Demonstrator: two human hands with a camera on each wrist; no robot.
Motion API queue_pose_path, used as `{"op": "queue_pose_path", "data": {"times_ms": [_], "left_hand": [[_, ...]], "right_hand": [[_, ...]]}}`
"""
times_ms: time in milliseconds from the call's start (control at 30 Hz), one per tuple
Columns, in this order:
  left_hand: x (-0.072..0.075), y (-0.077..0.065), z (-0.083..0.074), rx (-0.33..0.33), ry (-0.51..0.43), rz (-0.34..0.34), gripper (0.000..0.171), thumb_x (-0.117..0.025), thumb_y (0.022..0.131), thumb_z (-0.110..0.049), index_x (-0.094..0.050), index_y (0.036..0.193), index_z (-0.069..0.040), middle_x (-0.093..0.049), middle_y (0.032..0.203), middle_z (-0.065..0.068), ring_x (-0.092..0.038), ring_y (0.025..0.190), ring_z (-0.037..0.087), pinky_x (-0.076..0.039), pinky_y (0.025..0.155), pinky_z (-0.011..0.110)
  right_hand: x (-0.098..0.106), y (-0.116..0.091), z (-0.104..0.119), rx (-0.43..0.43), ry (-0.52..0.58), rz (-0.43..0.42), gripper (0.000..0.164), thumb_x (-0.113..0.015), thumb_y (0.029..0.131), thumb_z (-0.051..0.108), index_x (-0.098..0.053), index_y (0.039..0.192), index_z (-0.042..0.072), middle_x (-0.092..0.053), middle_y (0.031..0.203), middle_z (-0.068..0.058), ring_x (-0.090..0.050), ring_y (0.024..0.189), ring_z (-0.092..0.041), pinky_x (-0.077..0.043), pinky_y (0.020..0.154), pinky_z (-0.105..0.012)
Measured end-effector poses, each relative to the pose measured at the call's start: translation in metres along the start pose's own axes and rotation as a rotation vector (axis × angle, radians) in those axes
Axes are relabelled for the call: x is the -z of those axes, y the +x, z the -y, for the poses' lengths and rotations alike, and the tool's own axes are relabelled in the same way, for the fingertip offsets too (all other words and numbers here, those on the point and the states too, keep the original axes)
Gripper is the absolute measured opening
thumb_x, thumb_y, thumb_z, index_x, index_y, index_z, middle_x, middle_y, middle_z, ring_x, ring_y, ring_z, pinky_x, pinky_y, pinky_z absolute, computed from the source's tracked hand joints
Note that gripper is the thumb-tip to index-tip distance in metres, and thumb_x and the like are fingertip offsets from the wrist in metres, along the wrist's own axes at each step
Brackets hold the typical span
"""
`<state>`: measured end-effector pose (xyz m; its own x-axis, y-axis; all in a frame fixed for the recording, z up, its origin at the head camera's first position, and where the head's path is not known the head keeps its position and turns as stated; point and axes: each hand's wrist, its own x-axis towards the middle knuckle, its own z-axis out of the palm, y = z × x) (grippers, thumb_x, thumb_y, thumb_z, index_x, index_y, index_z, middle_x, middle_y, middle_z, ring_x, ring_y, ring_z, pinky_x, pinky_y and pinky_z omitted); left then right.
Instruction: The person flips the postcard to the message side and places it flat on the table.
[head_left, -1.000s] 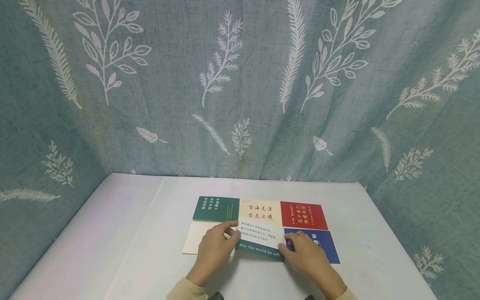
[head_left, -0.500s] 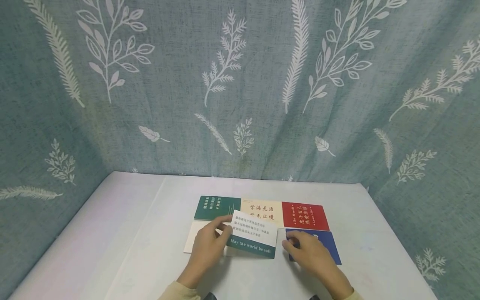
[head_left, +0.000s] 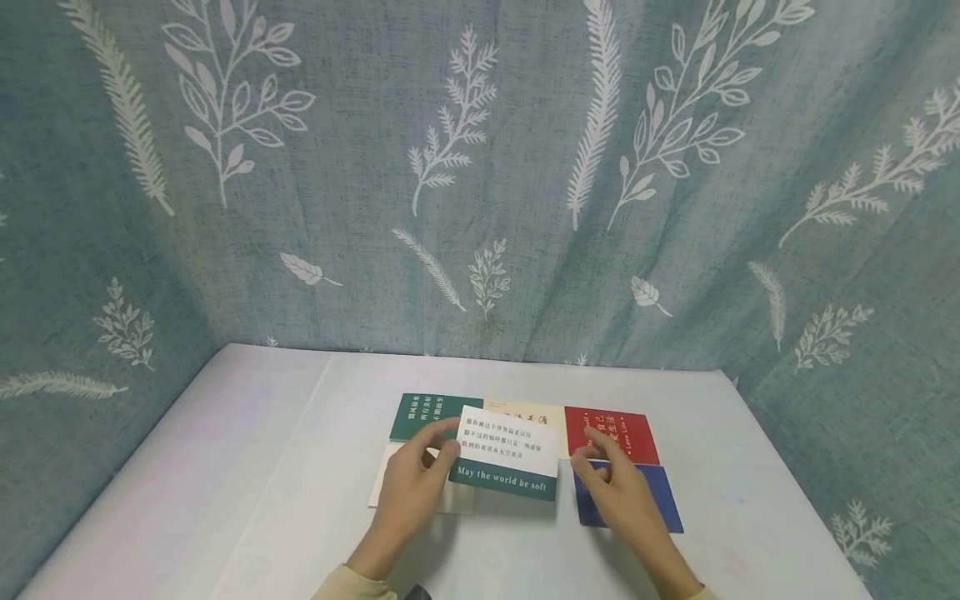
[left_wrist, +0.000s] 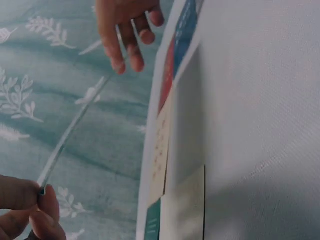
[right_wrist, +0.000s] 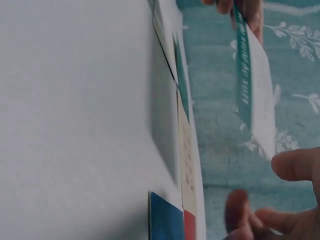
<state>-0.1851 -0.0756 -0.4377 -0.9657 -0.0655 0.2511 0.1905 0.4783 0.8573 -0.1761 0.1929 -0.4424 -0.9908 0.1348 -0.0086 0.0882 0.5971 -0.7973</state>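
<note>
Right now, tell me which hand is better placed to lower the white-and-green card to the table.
Probably the left hand: it pinches the white-and-green card by one end, above the table, while the right hand holds nothing.

The raised card (head_left: pixel 506 454) was white above green. The white surface (head_left: pixel 288 467) bore a green card (head_left: pixel 427 415), cream card (head_left: pixel 542 413) and red card (head_left: pixel 636 439) toward its far edge, a blue card (head_left: pixel 663 500) nearer. White leaves patterned the teal curtain (head_left: pixel 345 167).

Card (head_left: pixel 506 454) in left hand (head_left: pixel 412 473), apparently aloft
</note>
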Motion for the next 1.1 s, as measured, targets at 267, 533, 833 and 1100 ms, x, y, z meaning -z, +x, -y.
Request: {"op": "queue_pose_path", "data": {"times_ms": [267, 533, 833, 1100], "left_hand": [[-0.003, 0.0, 0.002, 0.009, -0.047, -0.014, 0.029, -0.063, 0.1, -0.02, -0.068, 0.129, -0.019, -0.066, 0.094, -0.003, -0.053, 0.069, 0.013, -0.043, 0.06, 0.025], [-0.01, -0.002, 0.005, 0.011, -0.03, 0.005, 0.03, -0.062, 0.1, -0.02, -0.067, 0.13, -0.018, -0.067, 0.094, -0.004, -0.054, 0.066, 0.011, -0.044, 0.059, 0.024], [-0.014, -0.005, 0.007, 0.021, 0.007, 0.029, 0.031, -0.064, 0.098, -0.019, -0.067, 0.128, -0.015, -0.067, 0.09, -0.005, -0.055, 0.064, 0.01, -0.045, 0.058, 0.024], [-0.02, -0.006, 0.008, 0.038, 0.035, 0.058, 0.032, -0.063, 0.097, -0.017, -0.066, 0.128, -0.011, -0.065, 0.087, -0.007, -0.055, 0.06, 0.009, -0.044, 0.052, 0.024]], "right_hand": [[-0.008, -0.005, 0.002, 0.015, 0.081, 0.017, 0.059, -0.068, 0.096, 0.039, -0.05, 0.148, 0.017, -0.067, 0.126, -0.005, -0.06, 0.083, -0.013, -0.052, 0.065, -0.025], [-0.008, -0.005, 0.002, 0.044, 0.071, -0.019, 0.038, -0.068, 0.097, 0.031, -0.067, 0.132, 0.018, -0.071, 0.113, -0.001, -0.065, 0.089, -0.013, -0.054, 0.073, -0.025], [-0.006, -0.005, -0.001, 0.019, 0.071, -0.013, 0.032, -0.07, 0.095, 0.026, -0.07, 0.126, 0.016, -0.07, 0.112, 0.0, -0.062, 0.096, -0.016, -0.053, 0.082, -0.03], [-0.003, -0.005, -0.004, 0.012, 0.093, -0.011, 0.033, -0.071, 0.094, 0.024, -0.07, 0.125, 0.012, -0.069, 0.112, -0.002, -0.061, 0.092, -0.017, -0.052, 0.078, -0.028]]}}
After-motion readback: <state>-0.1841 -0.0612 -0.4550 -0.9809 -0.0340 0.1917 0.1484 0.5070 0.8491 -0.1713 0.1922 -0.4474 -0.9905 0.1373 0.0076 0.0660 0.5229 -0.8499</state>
